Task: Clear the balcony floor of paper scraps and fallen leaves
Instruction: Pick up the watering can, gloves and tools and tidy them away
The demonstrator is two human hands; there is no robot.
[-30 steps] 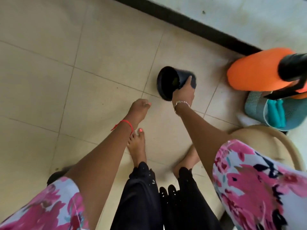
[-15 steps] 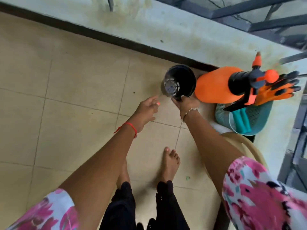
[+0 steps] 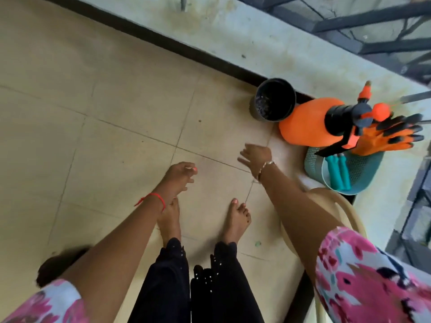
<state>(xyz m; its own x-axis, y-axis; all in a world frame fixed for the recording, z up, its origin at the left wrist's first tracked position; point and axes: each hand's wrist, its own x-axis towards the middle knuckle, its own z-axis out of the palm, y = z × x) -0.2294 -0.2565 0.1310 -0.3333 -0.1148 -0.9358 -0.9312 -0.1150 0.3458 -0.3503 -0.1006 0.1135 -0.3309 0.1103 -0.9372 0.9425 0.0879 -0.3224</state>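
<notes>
A small green scrap (image 3: 257,243) lies lower in the frame than both empty hands, nearer the spread-open right hand (image 3: 255,155) than the loosely curled left hand (image 3: 179,174).

Soft even daylight, faint shadows, slight motion blur, wide-angle edge distortion

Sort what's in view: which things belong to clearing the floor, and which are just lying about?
Job in hand:
floor
green scrap by the right foot
pot, probably for the debris
left hand and right hand, both empty

Lying about:
sprayer
gloves
basket with tools
chair
</notes>
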